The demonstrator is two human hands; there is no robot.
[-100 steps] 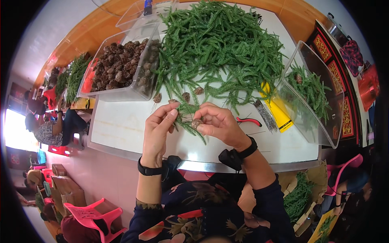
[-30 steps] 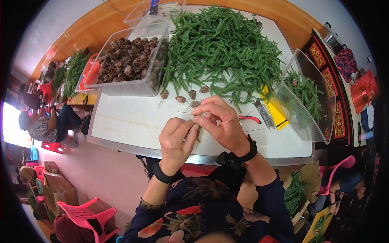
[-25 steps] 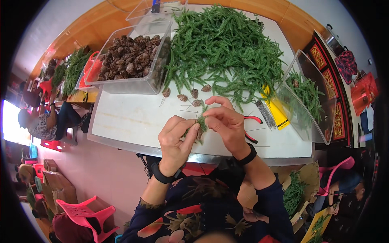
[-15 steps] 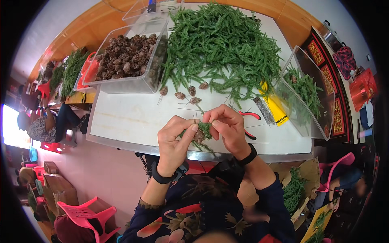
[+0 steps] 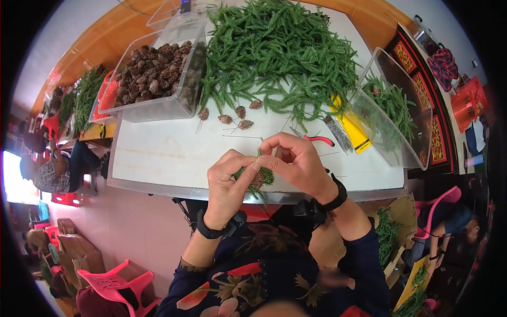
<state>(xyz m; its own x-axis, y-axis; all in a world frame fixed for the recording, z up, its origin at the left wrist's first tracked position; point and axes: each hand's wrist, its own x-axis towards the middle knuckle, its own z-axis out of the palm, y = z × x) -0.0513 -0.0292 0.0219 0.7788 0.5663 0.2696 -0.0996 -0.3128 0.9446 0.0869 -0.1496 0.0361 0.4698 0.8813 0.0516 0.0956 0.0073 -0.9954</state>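
Left hand (image 5: 228, 182) and right hand (image 5: 296, 161) each pinch the small green sprig bundle (image 5: 259, 177) in a tight grip.

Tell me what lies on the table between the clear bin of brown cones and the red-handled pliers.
In the head view, between the clear bin and the pliers lie a few loose brown cones on wire stems, with the green sprig pile just behind them.

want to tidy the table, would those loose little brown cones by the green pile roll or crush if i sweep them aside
The loose cones are rounded and egg-shaped, so they would probably roll or wobble when pushed. They look dry, woody and small, so likely light and fairly firm rather than easily crushed. Thin wire-like stems seem to stick out of some, which may snag on the green sprigs beside them.
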